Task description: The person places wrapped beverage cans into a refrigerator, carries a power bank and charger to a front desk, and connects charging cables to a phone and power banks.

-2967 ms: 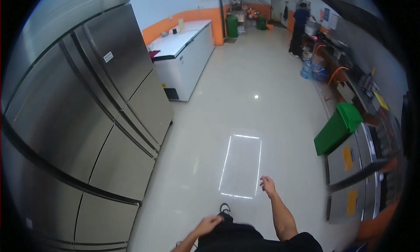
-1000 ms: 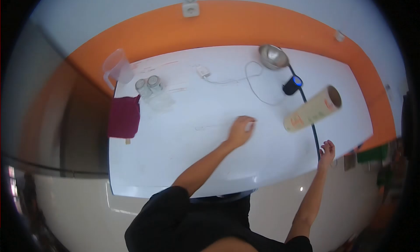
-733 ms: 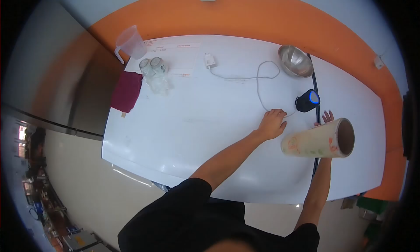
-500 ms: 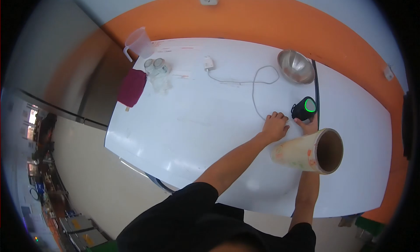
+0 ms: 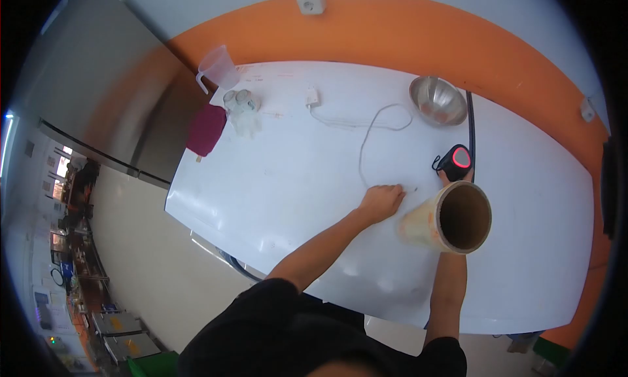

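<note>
White chest freezer [image 5: 294,174] is the biggest thing here, everything's sitting on it. Fat tube [image 5: 426,222] stands with its open end facing up at me, metal bowl [image 5: 439,102] near the back. Black speaker [image 5: 455,161], ring lit red, is just behind the tube; right hand [image 5: 445,179] has a closed grip on its near end, though the tube hides most of that hand. Left hand's [image 5: 383,201] grip is curled shut on the thin cable [image 5: 360,158], close to its loose tip.
</note>
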The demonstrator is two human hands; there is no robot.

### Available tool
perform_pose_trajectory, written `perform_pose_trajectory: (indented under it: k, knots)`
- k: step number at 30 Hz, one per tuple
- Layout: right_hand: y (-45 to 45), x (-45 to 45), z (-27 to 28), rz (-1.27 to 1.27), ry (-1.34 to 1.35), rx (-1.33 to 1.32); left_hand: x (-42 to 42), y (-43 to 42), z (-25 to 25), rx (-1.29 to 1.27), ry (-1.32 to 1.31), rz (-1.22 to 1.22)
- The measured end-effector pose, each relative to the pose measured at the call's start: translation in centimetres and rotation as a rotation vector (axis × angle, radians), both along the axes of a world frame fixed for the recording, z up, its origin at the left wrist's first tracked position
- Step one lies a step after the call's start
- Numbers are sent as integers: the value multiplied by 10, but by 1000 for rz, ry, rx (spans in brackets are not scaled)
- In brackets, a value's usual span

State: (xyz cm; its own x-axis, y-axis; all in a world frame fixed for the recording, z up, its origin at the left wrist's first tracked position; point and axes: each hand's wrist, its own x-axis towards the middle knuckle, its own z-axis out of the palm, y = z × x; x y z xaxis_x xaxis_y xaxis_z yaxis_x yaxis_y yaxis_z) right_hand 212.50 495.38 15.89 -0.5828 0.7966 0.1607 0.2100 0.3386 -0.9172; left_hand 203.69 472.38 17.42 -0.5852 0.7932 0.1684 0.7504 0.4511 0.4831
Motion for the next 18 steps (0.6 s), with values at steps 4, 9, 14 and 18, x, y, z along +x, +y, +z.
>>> perform_pose_trajectory:
  k: [4,9,14,18]
  knots:
    - [10,15,-8,-17,21,35,-5,-64,12,274,63,165]
    - [6,46,-17,-27,46,85,-87,-117,17,170,105,531]
    - [-67,114,-48,-21,32,74,-243,-154,-26,279,289,459]
    - [-169,198,-20,-328,-108,65,-440,-130,-95,-449,801,-120]
